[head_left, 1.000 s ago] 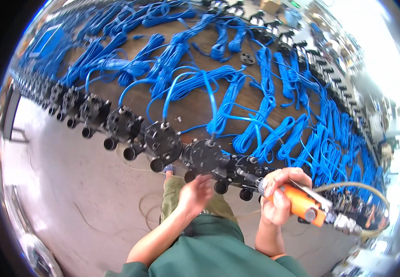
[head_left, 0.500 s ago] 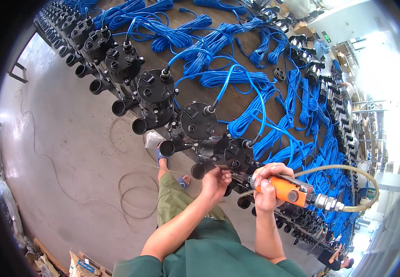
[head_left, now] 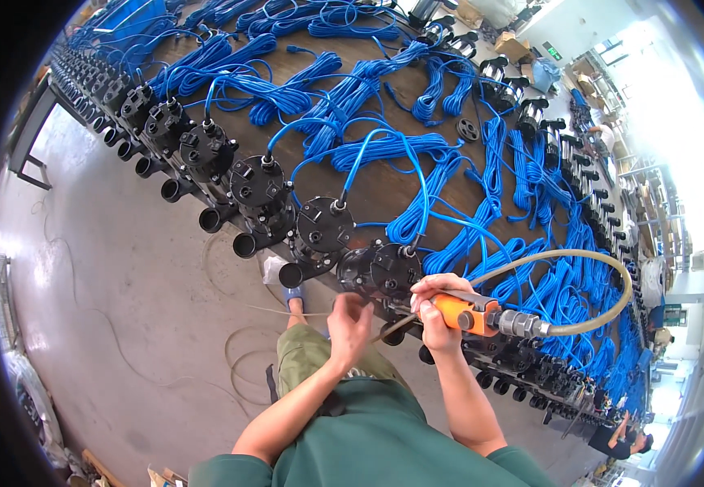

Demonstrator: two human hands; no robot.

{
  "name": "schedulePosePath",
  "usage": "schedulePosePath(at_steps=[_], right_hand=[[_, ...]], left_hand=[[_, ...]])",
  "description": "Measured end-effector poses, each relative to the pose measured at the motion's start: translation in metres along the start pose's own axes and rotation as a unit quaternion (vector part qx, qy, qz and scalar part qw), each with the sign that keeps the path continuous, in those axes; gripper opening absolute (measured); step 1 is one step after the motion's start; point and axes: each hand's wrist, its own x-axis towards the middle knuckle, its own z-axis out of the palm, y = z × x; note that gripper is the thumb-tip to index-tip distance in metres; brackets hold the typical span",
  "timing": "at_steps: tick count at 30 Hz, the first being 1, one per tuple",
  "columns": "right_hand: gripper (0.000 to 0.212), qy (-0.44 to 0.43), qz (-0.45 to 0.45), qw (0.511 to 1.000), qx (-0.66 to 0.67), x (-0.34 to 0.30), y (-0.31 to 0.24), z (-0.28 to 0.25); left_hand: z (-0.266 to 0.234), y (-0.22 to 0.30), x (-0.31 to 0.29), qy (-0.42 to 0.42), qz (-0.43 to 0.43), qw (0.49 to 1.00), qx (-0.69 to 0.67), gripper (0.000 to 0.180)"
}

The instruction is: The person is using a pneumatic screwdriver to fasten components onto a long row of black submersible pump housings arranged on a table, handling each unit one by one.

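My right hand (head_left: 439,312) is wrapped round an orange air-powered driver (head_left: 464,314). A metal coupling and a yellowish air hose (head_left: 591,326) run from its back end. The driver's front end points toward a black pump (head_left: 380,272), which lies tilted in the row with a blue cable coming out of its top. My left hand (head_left: 349,329) is at the pump's lower side with fingers curled, covering its outlet. What the fingertips grip is partly hidden. Beside it, to the left, another black pump (head_left: 323,226) stands with its round outlet toward me.
More black pumps line the near table edge, running far left and lower right. Coiled blue cables (head_left: 417,150) cover the brown tabletop (head_left: 266,150). Loose hose (head_left: 242,357) loops over the grey floor (head_left: 141,300). Another person (head_left: 615,438) is at the lower right.
My view has shifted, and the pump row now sits further left. My left hand has moved left, over the pump's outlet, which showed before. My right hand still holds the driver.
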Motion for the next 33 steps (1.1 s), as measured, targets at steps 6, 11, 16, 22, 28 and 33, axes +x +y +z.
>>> schedulePosePath(at_steps=[6, 11, 16, 22, 28, 33], right_hand=[[0.037, -0.003, -0.003, 0.994, 0.111, 0.030, -0.044, 0.024], [0.034, 0.040, -0.058, 0.995, 0.070, 0.089, -0.016, 0.053], [0.028, 0.047, -0.010, 0.999, 0.019, 0.096, 0.029, 0.051], [0.034, 0.007, -0.007, 1.000, 0.021, 0.088, 0.013, 0.062], [0.028, -0.107, 0.027, 0.994, 0.002, 0.042, 0.001, 0.059], [0.028, -0.059, 0.019, 0.998, 0.000, 0.045, 0.001, 0.059]], left_hand=[[-0.001, 0.003, 0.039, 0.035, 0.255, 0.955, 0.150, 0.113], [-0.001, -0.009, 0.061, -0.064, 0.249, 0.962, 0.087, 0.124], [0.004, -0.015, 0.062, -0.081, 0.222, 0.971, 0.042, 0.121], [-0.002, -0.013, 0.061, -0.050, 0.251, 0.965, 0.053, 0.113], [0.000, -0.020, 0.060, -0.052, 0.247, 0.966, 0.049, 0.111], [0.014, -0.019, 0.064, -0.057, 0.260, 0.964, 0.003, 0.082]])
